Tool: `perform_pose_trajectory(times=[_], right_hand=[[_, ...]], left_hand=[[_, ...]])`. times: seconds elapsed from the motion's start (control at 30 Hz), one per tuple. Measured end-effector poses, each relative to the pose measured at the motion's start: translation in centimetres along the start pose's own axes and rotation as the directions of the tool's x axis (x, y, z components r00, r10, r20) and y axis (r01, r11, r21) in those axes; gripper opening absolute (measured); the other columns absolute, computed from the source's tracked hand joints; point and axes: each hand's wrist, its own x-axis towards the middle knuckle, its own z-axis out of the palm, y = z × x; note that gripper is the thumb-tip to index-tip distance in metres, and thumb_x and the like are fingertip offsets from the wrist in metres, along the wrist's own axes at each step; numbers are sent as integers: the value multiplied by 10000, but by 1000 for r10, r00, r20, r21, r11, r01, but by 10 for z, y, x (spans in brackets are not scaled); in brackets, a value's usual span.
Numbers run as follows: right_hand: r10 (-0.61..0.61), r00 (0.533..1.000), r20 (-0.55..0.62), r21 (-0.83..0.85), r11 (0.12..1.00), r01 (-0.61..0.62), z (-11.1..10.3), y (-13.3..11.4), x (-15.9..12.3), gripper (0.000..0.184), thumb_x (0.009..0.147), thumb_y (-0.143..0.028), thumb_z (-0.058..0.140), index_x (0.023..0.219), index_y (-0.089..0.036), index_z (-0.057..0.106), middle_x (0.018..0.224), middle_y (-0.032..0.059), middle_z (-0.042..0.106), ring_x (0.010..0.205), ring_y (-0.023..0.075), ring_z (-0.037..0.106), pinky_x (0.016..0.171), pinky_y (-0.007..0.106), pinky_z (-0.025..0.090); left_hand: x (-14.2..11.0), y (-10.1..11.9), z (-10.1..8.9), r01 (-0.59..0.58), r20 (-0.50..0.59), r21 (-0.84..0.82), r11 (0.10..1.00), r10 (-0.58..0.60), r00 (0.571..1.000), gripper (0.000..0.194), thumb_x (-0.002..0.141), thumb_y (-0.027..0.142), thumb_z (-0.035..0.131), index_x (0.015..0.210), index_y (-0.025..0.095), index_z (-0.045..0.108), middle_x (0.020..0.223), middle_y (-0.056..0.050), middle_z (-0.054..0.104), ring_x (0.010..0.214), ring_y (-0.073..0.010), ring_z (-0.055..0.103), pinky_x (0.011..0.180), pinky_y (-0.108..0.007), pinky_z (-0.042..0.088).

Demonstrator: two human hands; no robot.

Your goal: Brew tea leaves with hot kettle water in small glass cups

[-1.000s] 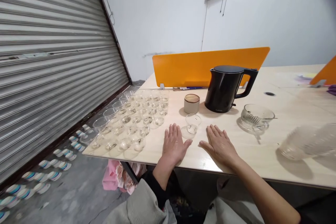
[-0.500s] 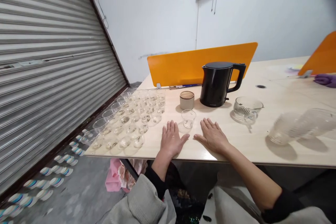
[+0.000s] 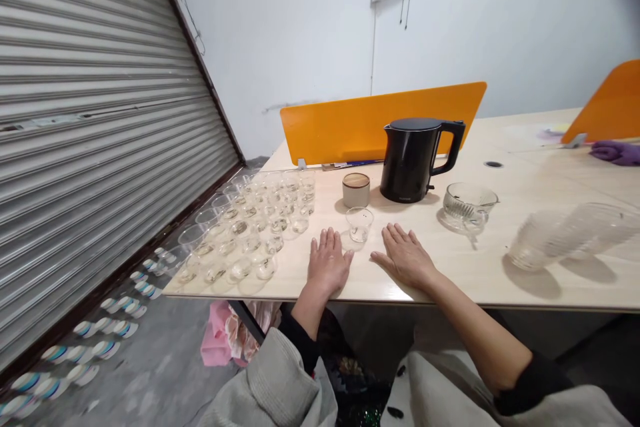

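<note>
My left hand [image 3: 328, 264] lies palm down on the table [image 3: 390, 283], fingers stretched out and holding nothing. My right hand [image 3: 406, 257] rests flat in the same way, a short gap to its right. Just beyond the two hands stands a clear plastic cup [image 3: 359, 224] with a few dark specks in it; neither hand touches it. Behind the cup is a small beige ceramic cup [image 3: 356, 191] with a brown rim. Further back stands a black electric kettle [image 3: 411, 163], upright with its lid down and its handle to the right.
Several rows of clear cups [image 3: 250, 230] with dark bits inside fill the table's left end. To the right are a ribbed glass cup [image 3: 469, 203] and stacked plastic cups [image 3: 565, 237] lying sideways. An orange divider [image 3: 340, 130] stands behind. More cups [image 3: 83, 353] line the floor.
My left thumb has drawn in slightly toward the left hand. The view has shifted a little; the cups and kettle stay where they were.
</note>
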Motion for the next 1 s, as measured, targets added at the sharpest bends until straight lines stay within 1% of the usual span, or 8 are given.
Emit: perform_pose_trajectory(times=[0.13,0.3,0.47,0.77,1.0], right_hand=[[6,1000,23,-1,1000,-6,1,0,4,921,994,-689,272,1619,-15,317,1706,226,232,1598,356,154,1269,577,150],[-5,999,33,7,1000,4,0,0,8,914,995,-684,243,1629,-29,303,1716,213,212,1603,348,134,1272,582,121],[-11,999,48,22,1000,10,-2,0,12,913,982,-693,272,1638,-58,297,1720,203,209,1605,348,126,1272,585,112],[-18,999,37,-4,1000,19,1,1,11,923,987,-698,249,1639,-45,290,1723,191,204,1606,339,128,1276,578,118],[-15,999,35,4,1000,15,0,0,11,919,983,-714,246,1639,-74,306,1722,184,214,1604,333,139,1276,566,131]], left_hand=[[2,-2,-4,-19,34,12,1000,18,999,707,1061,512,217,1642,109,251,1737,-126,132,1622,-283,89,1315,-528,111],[9,-6,-4,-50,48,28,998,49,998,719,1057,543,202,1647,134,243,1740,-111,132,1624,-274,77,1317,-526,98],[12,-8,-3,-69,53,35,997,67,996,751,1053,569,179,1650,115,222,1745,-112,111,1625,-274,53,1317,-534,95],[11,-9,-2,-75,51,21,997,74,996,776,1051,574,169,1650,81,207,1745,-118,107,1626,-270,60,1319,-525,80],[11,-10,-2,-76,47,25,997,75,996,782,1048,588,166,1652,92,208,1746,-115,105,1626,-267,57,1321,-515,76]])
